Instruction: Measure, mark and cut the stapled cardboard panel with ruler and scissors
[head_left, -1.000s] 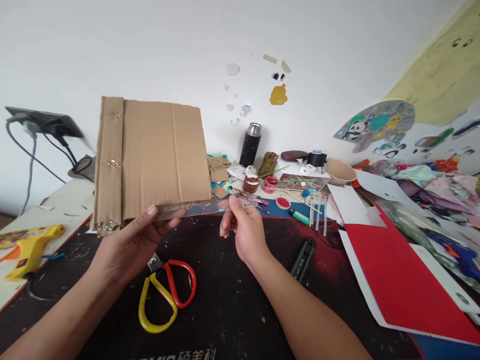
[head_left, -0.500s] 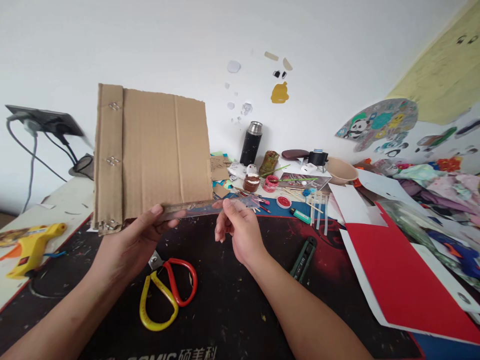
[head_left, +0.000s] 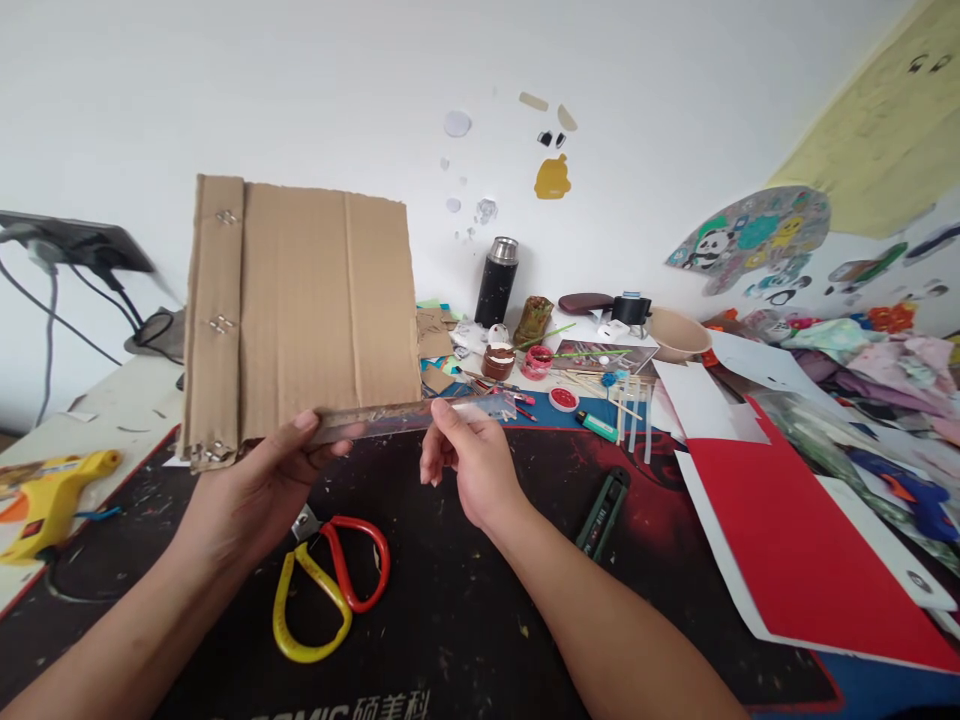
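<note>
Above the black printed desk mat [head_left: 465, 620], L hand [head_left: 255, 470] held the brown squarish corrugated cardboard panel [head_left: 322, 290] upright, w/ the clear flat plastic strip [head_left: 375, 424] along its lower edge, thumb in front, fingers beneath. R hand [head_left: 476, 460] narrowly pinched the strip's R part, lower fingers curled. On the mat: metal scissors [head_left: 335, 555] w/ 1 red & 1 yellow handle, dk green utility knife [head_left: 602, 513].
</note>
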